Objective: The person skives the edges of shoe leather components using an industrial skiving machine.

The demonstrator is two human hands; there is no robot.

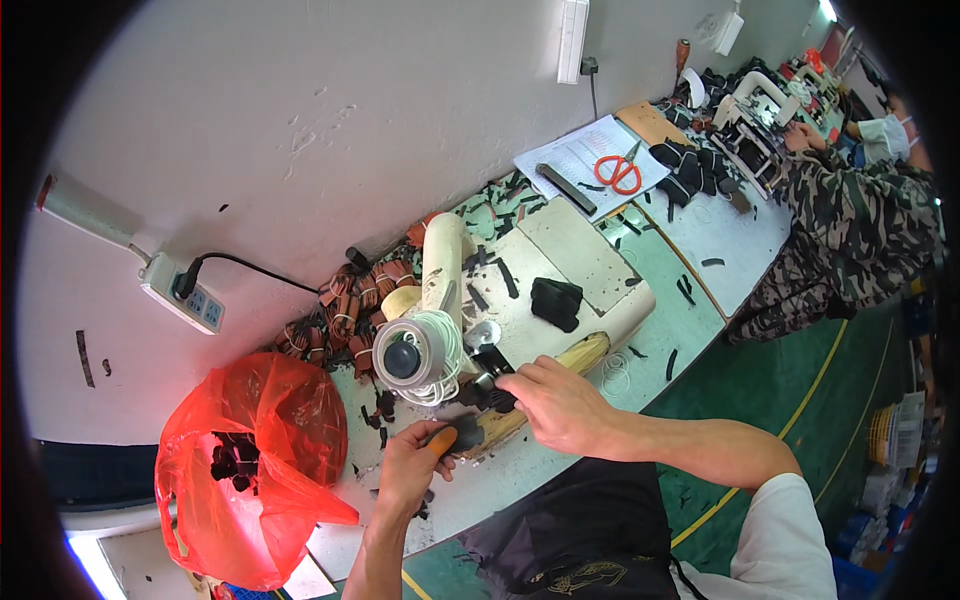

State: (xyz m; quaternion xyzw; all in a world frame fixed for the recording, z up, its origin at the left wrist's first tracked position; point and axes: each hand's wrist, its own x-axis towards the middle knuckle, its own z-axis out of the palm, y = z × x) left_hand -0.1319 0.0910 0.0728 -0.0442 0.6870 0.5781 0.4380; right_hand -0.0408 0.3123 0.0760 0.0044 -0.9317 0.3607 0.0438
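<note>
A cream machine point(600, 300) with a rounded arm stands on the table, a spool of white cord point(432, 345) at its end. My left hand point(410, 465) is closed at the machine's near edge, beside a flat dark grey piece point(466, 434). Something orange point(443, 440) covers or lies against its thumb; what the fingers hold is unclear. My right hand point(560, 408) reaches in from the right, its fingertips pressed together at the dark parts under the machine's head. What they grip is hidden. A folded black piece point(556, 303) lies on the machine's top.
A red plastic bag point(250, 450) holding black pieces hangs at the left. Brown bundles point(345, 310) lie against the wall near a power strip point(180, 292). Red-handled scissors point(618, 174) and a dark bar point(566, 189) rest on paper. A person in camouflage point(850, 220) works at the far right.
</note>
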